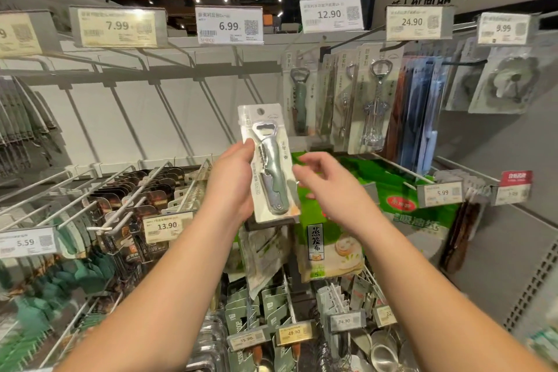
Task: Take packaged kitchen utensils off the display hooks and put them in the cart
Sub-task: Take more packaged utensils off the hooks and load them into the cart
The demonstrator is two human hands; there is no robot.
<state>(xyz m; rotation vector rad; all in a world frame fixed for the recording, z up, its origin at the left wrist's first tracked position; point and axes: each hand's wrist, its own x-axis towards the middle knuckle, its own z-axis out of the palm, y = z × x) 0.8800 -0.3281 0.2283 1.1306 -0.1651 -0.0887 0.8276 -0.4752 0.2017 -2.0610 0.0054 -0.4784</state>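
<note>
One packaged bottle opener [269, 164] is held upright before the hooks, gripped by the left hand [232, 181]. The right hand [327, 187] hovers beside it, fingers loose. Tags above read 6.99 [229, 26] and 12.90 [331, 13].

I count one packaged bottle opener [270, 163] held up in my left hand [232, 181]; my right hand [329, 187] holds nothing. Behind it hang one more green-handled opener pack [299, 100] and at least three corkscrew packs [374, 106]. Six price tags run along the top rail, from the 7.99 tag [117, 26] to the 9.99 tag [503, 28]. One steamer-cloth pack [330, 251] faces me below.
</note>
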